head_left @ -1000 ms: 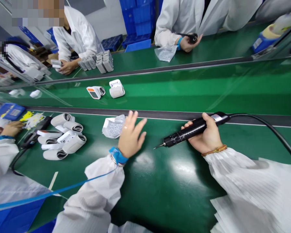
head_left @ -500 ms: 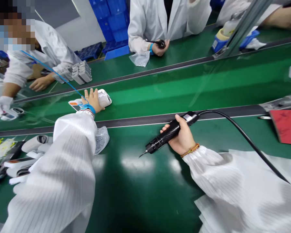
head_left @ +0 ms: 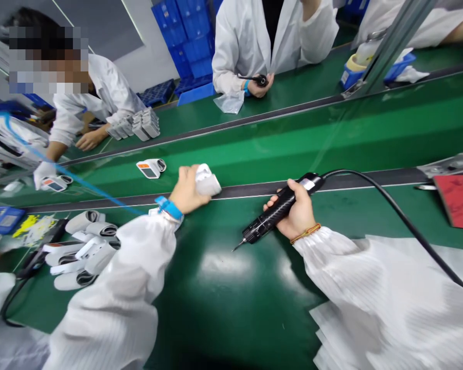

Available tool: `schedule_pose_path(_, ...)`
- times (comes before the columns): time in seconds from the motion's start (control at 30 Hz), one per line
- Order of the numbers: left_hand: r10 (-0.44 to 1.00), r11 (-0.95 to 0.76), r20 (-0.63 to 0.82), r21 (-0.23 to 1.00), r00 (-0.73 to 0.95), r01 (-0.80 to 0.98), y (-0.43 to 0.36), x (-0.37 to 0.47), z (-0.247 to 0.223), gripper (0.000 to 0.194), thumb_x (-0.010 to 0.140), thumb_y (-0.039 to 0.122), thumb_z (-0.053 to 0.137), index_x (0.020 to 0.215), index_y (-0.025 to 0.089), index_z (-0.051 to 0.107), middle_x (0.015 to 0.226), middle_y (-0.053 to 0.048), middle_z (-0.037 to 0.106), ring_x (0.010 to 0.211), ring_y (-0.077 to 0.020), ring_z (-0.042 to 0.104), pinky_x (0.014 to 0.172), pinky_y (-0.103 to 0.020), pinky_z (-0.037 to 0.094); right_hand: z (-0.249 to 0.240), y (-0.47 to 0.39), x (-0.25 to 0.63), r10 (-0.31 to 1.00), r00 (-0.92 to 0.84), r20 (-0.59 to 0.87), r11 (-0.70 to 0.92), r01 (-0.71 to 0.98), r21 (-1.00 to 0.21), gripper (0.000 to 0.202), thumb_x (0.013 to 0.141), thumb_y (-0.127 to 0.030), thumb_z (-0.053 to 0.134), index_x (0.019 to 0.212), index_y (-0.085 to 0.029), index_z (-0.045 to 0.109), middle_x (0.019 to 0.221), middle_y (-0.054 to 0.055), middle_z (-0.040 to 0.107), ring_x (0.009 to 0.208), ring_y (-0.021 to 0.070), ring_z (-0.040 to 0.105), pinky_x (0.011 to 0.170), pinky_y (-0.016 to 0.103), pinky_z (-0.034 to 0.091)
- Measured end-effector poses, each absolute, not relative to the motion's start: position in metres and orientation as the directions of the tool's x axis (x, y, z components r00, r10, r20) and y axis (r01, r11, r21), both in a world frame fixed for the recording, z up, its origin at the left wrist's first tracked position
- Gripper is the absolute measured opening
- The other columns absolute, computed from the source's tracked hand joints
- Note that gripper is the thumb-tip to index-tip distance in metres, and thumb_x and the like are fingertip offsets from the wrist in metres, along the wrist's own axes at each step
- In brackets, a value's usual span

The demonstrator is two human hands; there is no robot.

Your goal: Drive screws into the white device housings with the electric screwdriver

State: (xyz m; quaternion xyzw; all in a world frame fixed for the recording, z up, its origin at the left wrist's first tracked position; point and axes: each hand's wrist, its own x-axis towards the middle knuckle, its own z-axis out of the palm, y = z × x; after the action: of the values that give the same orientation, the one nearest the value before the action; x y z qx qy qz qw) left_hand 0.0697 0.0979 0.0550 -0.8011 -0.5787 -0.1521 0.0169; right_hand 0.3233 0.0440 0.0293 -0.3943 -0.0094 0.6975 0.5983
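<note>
My left hand (head_left: 189,191) is closed round a white device (head_left: 207,181) with a cuff, above the near edge of the green belt (head_left: 262,149). A blue strap circles that wrist. In my right hand (head_left: 297,213) lies a black electric screwdriver (head_left: 272,215), its bit pointing down and left over the green table (head_left: 216,308) and its cable running off to the right. Another white device (head_left: 151,167) with an orange mark rests on the belt, left of my left hand. Several white devices with rolled cuffs (head_left: 87,252) are heaped on the table at the left.
Co-workers in white coats sit across the belt; one person's hand (head_left: 44,174) is at another device on the left. A metal post (head_left: 386,51) rises at the upper right. A red board (head_left: 457,198) lies at the right, a blue tray (head_left: 3,220) at the left.
My left hand has moved right and toward me with a white device in its fingers. The screwdriver stays in my right hand. The view has shifted a little to the left.
</note>
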Motion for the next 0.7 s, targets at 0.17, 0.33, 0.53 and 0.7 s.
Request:
schedule_pose_path(0.17, 0.876, -0.458, 0.295, 0.268, 0.381, 0.847, 0.002, 0.111, 0.031, 0.088, 0.058, 0.027, 0.07, 0.134, 0.014, 0.027, 0.116, -0.012, 0.039, 0.11, -0.0276, 0.046, 0.098, -0.042, 0.042, 0.071, 0.034, 0.341, 0.931, 0.017, -0.364, -0.176, -0.854, -0.489, 0.034, 0.073, -0.049, 0.05, 0.063, -0.017, 0.048, 0.049, -0.003, 0.044, 0.044, 0.009, 0.046, 0.044, 0.024, 0.045)
schedule_pose_path(0.33, 0.853, -0.489, 0.371, 0.323, 0.367, 0.81, -0.044, 0.133, 0.007, 0.107, 0.059, 0.034, 0.076, 0.141, 0.017, 0.01, 0.125, -0.017, 0.04, 0.114, -0.0323, 0.044, 0.095, -0.05, 0.042, 0.109, 0.014, 0.347, 0.977, 0.163, -0.135, 0.037, -0.759, -0.65, 0.033, 0.072, -0.05, 0.046, 0.061, -0.019, 0.052, 0.048, -0.003, 0.046, 0.041, 0.0096, 0.046, 0.043, 0.025, 0.044)
schedule_pose_path(0.53, 0.798, -0.544, 0.479, 0.313, 0.365, 0.778, -0.05, 0.139, -0.003, 0.105, 0.059, 0.045, 0.077, 0.139, 0.015, 0.015, 0.122, -0.018, 0.045, 0.109, -0.0307, 0.047, 0.091, -0.048, 0.044, 0.126, -0.006, 0.34, 0.933, 0.307, 0.186, 0.339, -0.583, -0.738, 0.027, 0.072, -0.043, 0.047, 0.062, -0.019, 0.053, 0.043, -0.001, 0.048, 0.037, 0.0149, 0.048, 0.036, 0.029, 0.04)
schedule_pose_path(0.7, 0.816, -0.494, 0.477, 0.283, 0.326, 0.822, -0.057, 0.142, 0.006, 0.083, 0.061, 0.046, 0.07, 0.129, 0.018, 0.034, 0.108, -0.01, 0.052, 0.094, -0.0238, 0.055, 0.077, -0.036, 0.051, 0.132, -0.019, 0.341, 0.923, 0.255, 0.289, 0.384, -0.561, -0.733, 0.022, 0.065, -0.041, 0.06, 0.064, -0.019, 0.057, 0.044, -0.001, 0.052, 0.038, 0.0182, 0.052, 0.034, 0.031, 0.039)
